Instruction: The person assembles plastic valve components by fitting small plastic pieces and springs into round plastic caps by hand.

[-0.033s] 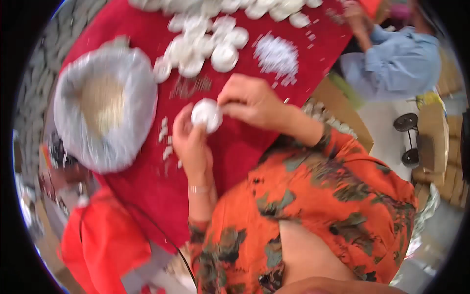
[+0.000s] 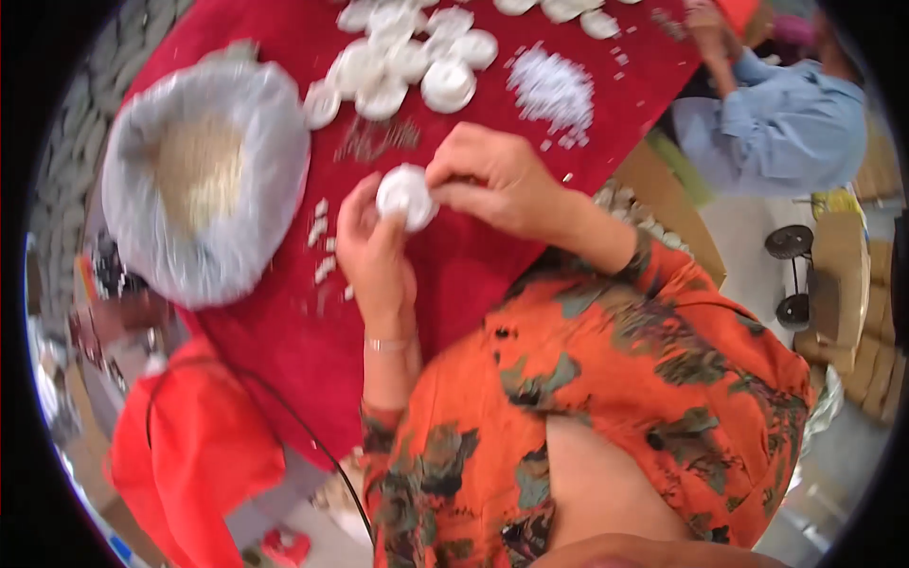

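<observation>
Between the thumb and fingers of my left hand [image 2: 377,260] is a small round white disc-shaped piece [image 2: 405,197], held just above the red cloth. My right hand [image 2: 494,180] is closed in a pinch at the disc's right edge; what its fingertips hold, if anything, is too small to make out. Beyond my hands lie thin dark metal bits [image 2: 379,140] and a heap of similar white discs [image 2: 447,87]. To the right of that heap is a pile of tiny white pieces [image 2: 552,90]. A few small white pieces [image 2: 324,267] are scattered left of my left wrist.
A plastic-lined container [image 2: 275,142] with pale tan contents stands at the left on the red-covered table [image 2: 275,379]. Red fabric [image 2: 194,454] and a dark cable are at lower left. A person in a light blue shirt [image 2: 795,123] works at the upper right, beside cardboard boxes.
The table's things sit slightly higher and further right in the picture. My hands have moved up with them, and keep the same grip around the white disc.
</observation>
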Motion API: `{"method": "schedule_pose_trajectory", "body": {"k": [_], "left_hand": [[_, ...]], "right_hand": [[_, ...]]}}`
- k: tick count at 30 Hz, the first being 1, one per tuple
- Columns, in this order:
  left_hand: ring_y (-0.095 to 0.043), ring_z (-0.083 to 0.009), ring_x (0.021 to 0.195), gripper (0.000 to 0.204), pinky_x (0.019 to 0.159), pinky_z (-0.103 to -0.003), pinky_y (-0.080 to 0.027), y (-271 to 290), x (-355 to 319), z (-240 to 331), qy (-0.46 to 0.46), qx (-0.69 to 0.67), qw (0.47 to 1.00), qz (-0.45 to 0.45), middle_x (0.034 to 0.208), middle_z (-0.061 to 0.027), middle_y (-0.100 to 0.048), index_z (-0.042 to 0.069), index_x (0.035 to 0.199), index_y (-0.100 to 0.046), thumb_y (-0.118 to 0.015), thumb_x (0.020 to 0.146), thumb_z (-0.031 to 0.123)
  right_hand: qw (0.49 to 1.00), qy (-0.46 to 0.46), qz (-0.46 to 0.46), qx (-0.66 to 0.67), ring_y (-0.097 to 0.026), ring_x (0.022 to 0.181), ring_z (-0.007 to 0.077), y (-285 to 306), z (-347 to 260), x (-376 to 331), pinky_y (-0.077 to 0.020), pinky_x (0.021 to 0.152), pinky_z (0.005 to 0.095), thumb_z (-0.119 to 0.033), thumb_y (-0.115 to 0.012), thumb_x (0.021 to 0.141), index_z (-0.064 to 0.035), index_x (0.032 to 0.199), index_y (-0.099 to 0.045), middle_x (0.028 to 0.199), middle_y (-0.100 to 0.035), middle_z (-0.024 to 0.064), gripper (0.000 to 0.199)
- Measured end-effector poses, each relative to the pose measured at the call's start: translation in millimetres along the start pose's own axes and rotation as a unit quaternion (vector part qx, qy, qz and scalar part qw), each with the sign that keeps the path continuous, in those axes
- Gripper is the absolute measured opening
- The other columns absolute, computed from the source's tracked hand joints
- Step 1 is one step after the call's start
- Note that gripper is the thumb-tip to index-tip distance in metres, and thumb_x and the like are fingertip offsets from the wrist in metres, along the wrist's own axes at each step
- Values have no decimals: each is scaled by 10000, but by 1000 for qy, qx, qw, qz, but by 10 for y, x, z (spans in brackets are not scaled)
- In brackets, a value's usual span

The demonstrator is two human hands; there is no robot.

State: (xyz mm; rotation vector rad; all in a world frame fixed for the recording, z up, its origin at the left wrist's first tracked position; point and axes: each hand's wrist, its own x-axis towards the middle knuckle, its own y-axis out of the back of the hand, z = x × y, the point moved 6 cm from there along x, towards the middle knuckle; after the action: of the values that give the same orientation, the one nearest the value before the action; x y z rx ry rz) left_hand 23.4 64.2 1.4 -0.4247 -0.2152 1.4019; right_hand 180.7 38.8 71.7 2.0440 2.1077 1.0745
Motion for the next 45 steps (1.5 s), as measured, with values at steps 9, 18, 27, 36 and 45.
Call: {"method": "schedule_pose_trajectory", "body": {"k": [9, 18, 27, 36, 45], "left_hand": [[-622, -126, 793, 403, 688, -244, -522, 169, -40, -93, -13, -28, 998, 50, 934, -90, -639, -43, 1207, -518, -553, 810, -96], [-627, -143, 871, 396, 751, -259, -531, 95, -78, -49, -36, -7, 999, 7, 1008, -109, -646, -37, 1217, -511, -583, 830, -74], [-620, -117, 866, 372, 757, -241, -532, 62, -60, -18, -34, -22, 999, -2, 976, -82, -636, -33, 1196, -513, -615, 839, -40], [-623, -119, 857, 331, 748, -242, -532, 74, -71, -11, -61, -14, 998, 18, 962, -85, -645, -50, 1162, -547, -622, 841, -34], [-637, -174, 926, 350, 808, -282, -538, 30, -96, -46, -59, -18, 998, 0, 1000, -113, -645, -52, 1202, -533, -582, 856, -65]], "right_hand": [[1000, -2, -22, 16, -597, 772, 159, -427, 98, -30, -485, 652, 250, 50, -684, 751, -24, 863, -662, 870, -583, 63, 136], [999, 31, 31, -15, -581, 669, 225, -375, 52, -17, -482, 572, 310, 5, -684, 732, -17, 798, -603, 786, -550, 90, 107], [999, 43, 22, -12, -572, 651, 231, -353, 59, -11, -476, 570, 314, -13, -682, 749, -22, 804, -598, 787, -539, 95, 102], [997, -39, 48, 52, -602, 698, 169, -313, 189, -49, -503, 611, 283, -81, -712, 793, -22, 969, -615, 860, -566, 83, 209], [985, -98, 39, 136, -621, 720, 215, -467, 355, -72, -513, 641, 313, -235, -709, 835, -14, 1025, -597, 869, -610, 108, 312]]}}
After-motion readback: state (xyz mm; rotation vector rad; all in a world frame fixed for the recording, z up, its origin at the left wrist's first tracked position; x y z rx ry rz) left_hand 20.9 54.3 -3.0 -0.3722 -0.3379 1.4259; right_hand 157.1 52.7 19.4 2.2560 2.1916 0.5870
